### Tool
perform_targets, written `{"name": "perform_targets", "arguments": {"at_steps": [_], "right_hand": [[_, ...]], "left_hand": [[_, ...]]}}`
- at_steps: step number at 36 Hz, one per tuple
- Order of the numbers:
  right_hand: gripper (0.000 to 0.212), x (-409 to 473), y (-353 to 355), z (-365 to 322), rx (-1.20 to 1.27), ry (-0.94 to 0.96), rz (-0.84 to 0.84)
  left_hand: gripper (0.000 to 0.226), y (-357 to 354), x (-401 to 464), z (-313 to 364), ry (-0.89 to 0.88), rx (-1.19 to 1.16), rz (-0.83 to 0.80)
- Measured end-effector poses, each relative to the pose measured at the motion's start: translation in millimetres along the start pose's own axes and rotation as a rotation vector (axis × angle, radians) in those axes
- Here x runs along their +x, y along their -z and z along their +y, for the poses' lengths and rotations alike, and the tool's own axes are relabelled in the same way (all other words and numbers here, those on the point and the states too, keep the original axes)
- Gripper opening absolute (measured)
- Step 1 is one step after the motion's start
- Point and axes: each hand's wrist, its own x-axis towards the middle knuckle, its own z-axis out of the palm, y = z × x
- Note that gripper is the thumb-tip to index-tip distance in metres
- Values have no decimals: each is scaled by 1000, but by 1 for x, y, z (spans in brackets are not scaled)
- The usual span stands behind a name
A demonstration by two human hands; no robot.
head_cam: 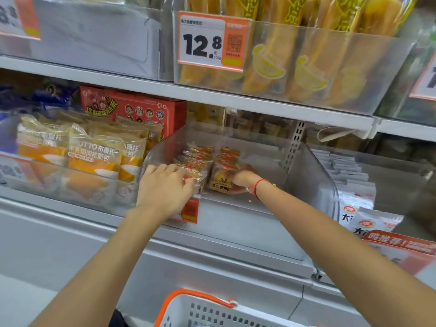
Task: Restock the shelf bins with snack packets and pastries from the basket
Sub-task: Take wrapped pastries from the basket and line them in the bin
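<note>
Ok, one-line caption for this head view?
Both hands, left hand and right hand, grip pastry packets inside clear shelf bin.

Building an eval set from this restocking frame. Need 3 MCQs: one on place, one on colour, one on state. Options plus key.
1. Where are the small pastry packets being arranged?
A. In the clear middle bin
B. On the top shelf
C. In the basket

2. What colour is the basket rim and handle?
A. Blue
B. Orange
C. Green

3. What is the left hand doing?
A. Hanging idle
B. Holding the price tag
C. Gripping a packet at the front of the left row

Key:
1 A: both rows sit inside the clear bin, and both hands reach into it.
2 B: an orange rim and handle edge the white basket at bottom.
3 C: its fingers curl onto the front packet, while the right hand holds the front of the other row.
</note>
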Motion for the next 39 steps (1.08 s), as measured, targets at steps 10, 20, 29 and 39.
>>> {"name": "perform_targets", "arguments": {"at_steps": [10, 20, 29, 39], "right_hand": [[35, -2, -2, -2, 234, -16, -131], [37, -25, 24, 6, 218, -57, -242], [44, -94, 47, 12, 68, 277, 63], [10, -197, 50, 87, -65, 620, -33]], "left_hand": [[67, 1, 0, 1, 21, -10, -43], [63, 2, -3, 1, 31, -82, -15], [23, 9, -20, 18, -49, -189, 256], [15, 23, -81, 86, -39, -388, 2]]}}
